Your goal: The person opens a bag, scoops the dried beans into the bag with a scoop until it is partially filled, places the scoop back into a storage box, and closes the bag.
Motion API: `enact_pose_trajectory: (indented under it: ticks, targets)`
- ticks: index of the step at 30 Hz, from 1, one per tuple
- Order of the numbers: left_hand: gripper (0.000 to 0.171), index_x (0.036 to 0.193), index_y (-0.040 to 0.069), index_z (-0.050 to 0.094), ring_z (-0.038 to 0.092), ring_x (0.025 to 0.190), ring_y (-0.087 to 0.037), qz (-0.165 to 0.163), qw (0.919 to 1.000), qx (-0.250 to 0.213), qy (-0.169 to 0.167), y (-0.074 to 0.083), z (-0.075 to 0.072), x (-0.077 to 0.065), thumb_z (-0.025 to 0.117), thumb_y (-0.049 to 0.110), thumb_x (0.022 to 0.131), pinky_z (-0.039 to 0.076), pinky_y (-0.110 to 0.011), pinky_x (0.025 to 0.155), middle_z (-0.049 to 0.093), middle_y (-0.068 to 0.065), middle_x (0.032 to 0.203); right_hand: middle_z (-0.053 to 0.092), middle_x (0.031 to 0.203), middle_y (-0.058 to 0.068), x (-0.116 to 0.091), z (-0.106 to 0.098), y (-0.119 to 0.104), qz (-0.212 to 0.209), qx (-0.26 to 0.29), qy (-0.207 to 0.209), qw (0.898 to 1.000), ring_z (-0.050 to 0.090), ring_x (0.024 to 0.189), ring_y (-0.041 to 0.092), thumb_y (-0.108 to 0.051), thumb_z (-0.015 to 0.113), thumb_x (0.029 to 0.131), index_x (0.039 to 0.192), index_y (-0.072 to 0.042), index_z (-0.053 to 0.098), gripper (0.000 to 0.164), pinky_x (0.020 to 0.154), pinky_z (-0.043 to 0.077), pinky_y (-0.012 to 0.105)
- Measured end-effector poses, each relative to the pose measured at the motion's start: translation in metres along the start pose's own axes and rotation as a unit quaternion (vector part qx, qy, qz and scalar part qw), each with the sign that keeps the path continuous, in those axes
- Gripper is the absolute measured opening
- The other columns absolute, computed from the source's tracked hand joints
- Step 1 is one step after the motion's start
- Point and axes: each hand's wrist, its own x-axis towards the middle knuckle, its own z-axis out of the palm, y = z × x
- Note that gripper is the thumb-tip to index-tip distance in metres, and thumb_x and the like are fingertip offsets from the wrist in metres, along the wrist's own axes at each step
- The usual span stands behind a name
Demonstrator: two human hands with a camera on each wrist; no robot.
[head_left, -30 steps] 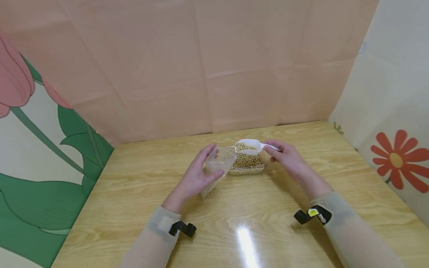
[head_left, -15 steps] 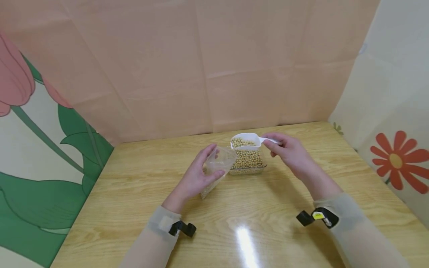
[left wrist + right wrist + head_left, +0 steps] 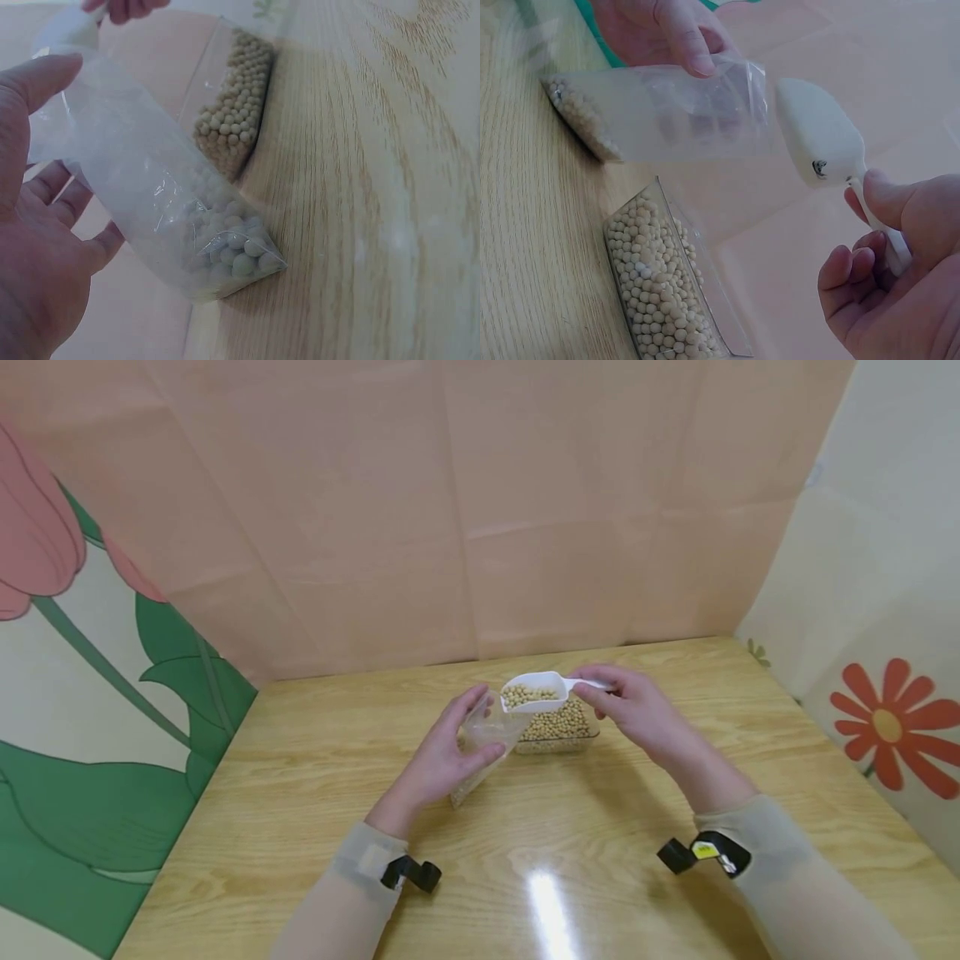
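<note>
My left hand (image 3: 442, 752) holds a clear plastic bag (image 3: 142, 157) by its mouth, thumb on one side and fingers on the other. The bag leans with its bottom corner at the table, and some soybeans (image 3: 232, 247) lie down there. With my right hand (image 3: 637, 706) I pinch the handle of a white scoop (image 3: 551, 681), thumb on top. Soybeans (image 3: 528, 696) lie in the scoop, whose front lip is right at the bag's mouth in the head view. Below and behind it, a clear box (image 3: 705, 277) is filled with more soybeans.
The wooden table (image 3: 300, 827) ends at a pink back wall sheet (image 3: 375, 527). A tulip-patterned panel (image 3: 90, 693) stands on the left and a white panel with a red flower (image 3: 885, 722) on the right. Black cameras (image 3: 411, 873) are strapped to both wrists.
My right hand has lifted the scoop of soybeans from over the box and moved it left to the bag's mouth. The left hand and bag have stayed nearly still.
</note>
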Motion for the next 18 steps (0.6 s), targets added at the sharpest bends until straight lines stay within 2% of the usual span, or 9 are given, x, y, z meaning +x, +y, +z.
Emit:
enact_pose_trajectory:
  ticks: [6, 12, 15, 18]
  targets:
    - [0.093, 0.174, 0.022, 0.032, 0.049, 0.151, -0.029, -0.002, 1.0, -0.005, 0.0, 0.0, 0.0, 0.0, 0.087, 0.021, 0.098, 0.045, -0.059, 0.119, 0.049, -0.003, 0.166, 0.068, 0.129, 0.012, 0.0, 0.003, -0.004, -0.018, -0.029, 0.006, 0.999, 0.06, 0.1, 0.029, -0.034, 0.067, 0.113, 0.14, -0.009, 0.073, 0.037, 0.079, 0.052, 0.033]
    - [0.094, 0.174, 0.022, 0.032, 0.048, 0.152, -0.028, -0.004, 1.0, -0.002, 0.0, -0.001, 0.0, 0.0, 0.087, 0.021, 0.098, 0.044, -0.059, 0.12, 0.048, -0.003, 0.167, 0.068, 0.135, 0.011, -0.001, 0.005, -0.01, -0.034, -0.068, 0.009, 0.997, 0.063, 0.106, 0.029, -0.036, 0.067, 0.113, 0.139, -0.01, 0.074, 0.037, 0.087, 0.056, 0.041]
    - [0.093, 0.174, 0.022, 0.033, 0.047, 0.152, -0.029, -0.004, 1.0, -0.003, 0.001, -0.001, 0.0, 0.0, 0.087, 0.02, 0.098, 0.044, -0.06, 0.12, 0.046, -0.003, 0.168, 0.068, 0.132, 0.011, -0.002, 0.005, -0.013, -0.044, -0.086, 0.013, 0.995, 0.065, 0.109, 0.029, -0.034, 0.067, 0.113, 0.138, -0.01, 0.075, 0.036, 0.089, 0.055, 0.044]
    - [0.093, 0.173, 0.021, 0.033, 0.046, 0.152, -0.029, -0.002, 1.0, -0.004, 0.002, -0.002, 0.001, 0.001, 0.087, 0.019, 0.098, 0.042, -0.061, 0.121, 0.046, -0.006, 0.168, 0.068, 0.122, 0.011, -0.002, 0.006, -0.016, -0.058, -0.106, 0.015, 0.993, 0.064, 0.104, 0.027, -0.032, 0.068, 0.112, 0.137, -0.011, 0.076, 0.034, 0.086, 0.055, 0.043]
